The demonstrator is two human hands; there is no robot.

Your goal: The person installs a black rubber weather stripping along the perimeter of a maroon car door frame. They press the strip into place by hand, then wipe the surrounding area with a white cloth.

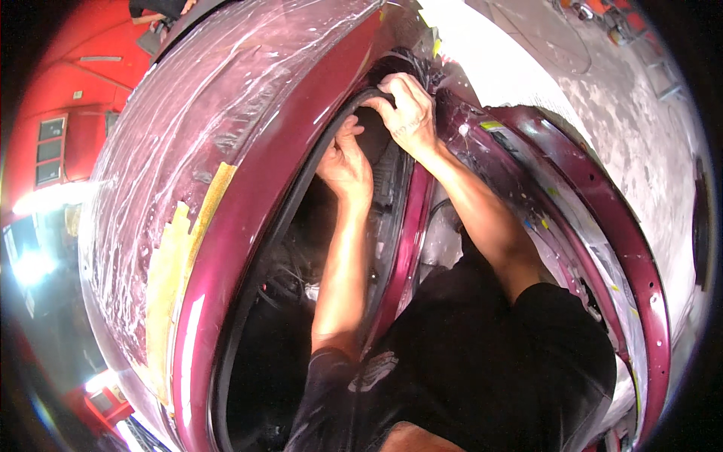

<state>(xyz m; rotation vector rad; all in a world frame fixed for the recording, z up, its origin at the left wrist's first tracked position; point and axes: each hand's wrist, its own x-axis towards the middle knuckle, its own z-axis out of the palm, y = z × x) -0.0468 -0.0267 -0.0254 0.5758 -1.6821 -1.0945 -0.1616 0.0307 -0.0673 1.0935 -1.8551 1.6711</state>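
Both bare forearms raised from the lower edge, reaching up into the top corner of a door opening on a maroon car body [248, 203]. Left hand [345, 162] bent at the wrist, grip closed with fingers curled over the black rubber door seal [301, 188], thumb side turned toward the opening. Right hand [409, 113] higher and to the right, arm stretched long, grip clamped on the same seal where it bends round the upper corner, knuckles outward. Seal seated along the edge of the opening, running down from the hands to the lower edge of view. Clear plastic sheeting [188, 113] stretched over the outer panel at left. Yellow masking tape [177, 256] in torn, ragged strips beside the frame edge. Small yellow-green label [491, 125] on the open maroon door [640, 264] at right, just beyond the right wrist; its print too small to read. Black shirt [467, 354] at bottom.
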